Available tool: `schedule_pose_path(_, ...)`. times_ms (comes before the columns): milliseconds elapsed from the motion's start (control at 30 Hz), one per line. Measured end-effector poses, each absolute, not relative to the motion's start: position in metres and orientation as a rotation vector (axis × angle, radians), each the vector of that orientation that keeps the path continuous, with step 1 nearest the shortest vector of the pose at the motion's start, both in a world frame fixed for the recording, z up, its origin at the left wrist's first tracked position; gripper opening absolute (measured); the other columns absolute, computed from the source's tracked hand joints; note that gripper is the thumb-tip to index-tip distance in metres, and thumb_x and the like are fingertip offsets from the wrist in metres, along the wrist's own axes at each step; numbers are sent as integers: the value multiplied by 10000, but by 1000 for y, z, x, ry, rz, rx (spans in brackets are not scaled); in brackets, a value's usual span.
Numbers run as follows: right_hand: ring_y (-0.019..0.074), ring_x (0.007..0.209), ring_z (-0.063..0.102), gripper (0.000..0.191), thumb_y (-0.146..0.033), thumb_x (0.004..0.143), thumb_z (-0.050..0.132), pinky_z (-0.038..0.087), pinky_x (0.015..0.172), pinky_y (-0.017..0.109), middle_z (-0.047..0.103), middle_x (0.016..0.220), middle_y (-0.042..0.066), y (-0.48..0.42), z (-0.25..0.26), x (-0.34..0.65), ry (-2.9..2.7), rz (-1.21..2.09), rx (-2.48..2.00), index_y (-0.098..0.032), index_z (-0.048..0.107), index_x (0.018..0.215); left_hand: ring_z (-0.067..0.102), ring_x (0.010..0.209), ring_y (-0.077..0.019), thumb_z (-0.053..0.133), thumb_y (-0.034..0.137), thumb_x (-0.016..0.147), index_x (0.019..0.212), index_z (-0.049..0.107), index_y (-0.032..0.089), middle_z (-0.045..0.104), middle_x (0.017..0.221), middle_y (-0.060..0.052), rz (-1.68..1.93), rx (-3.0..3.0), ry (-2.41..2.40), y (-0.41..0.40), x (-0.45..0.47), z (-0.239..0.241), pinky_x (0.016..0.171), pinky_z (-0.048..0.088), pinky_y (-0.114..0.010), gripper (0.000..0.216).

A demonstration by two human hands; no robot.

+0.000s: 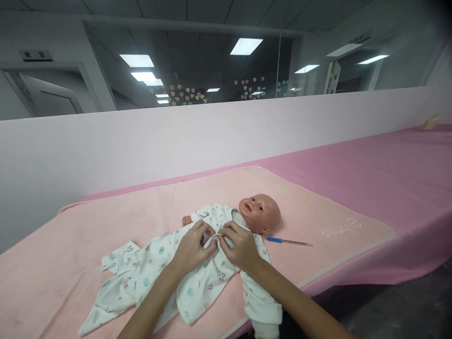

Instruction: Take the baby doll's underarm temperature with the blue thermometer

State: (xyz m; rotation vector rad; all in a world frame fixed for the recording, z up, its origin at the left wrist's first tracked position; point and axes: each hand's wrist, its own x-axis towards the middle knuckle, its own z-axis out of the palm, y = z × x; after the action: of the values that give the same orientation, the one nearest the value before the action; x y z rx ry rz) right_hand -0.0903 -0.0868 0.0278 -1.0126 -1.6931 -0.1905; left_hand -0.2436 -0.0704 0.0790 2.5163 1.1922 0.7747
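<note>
A baby doll [263,213] lies on its back with its head to the right, dressed in a white printed baby top [201,289] and matching pants [122,273]. Over the doll's chest, my left hand [193,245] pinches the edge of the top. My right hand [237,242] pinches the same edge just beside it, the fingertips of both hands almost touching. A small fastening seems to sit between them, too small to make out. The lower flap of the top hangs loose over the doll's near side.
A thin stick with a blue handle [275,240] lies beside the doll's head. Beneath the doll spreads a peach towel [328,221] over a pink table cover [395,174]. The table's near edge drops off at the lower right. Behind stands a white low wall [197,141] below a mirror-like window [197,66].
</note>
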Motion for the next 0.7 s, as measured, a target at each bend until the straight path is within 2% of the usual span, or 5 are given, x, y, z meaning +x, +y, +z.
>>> schedule_pose_path(700, 97, 652, 544, 127, -179, 790, 488, 399, 578, 196, 579, 760, 20, -87, 26, -90, -1711, -179, -1029, -184, 614, 784, 420, 603, -113, 472, 246, 725, 767, 570, 183, 463, 713, 12, 776, 2358, 1164, -65, -246, 78, 561, 348, -234, 124)
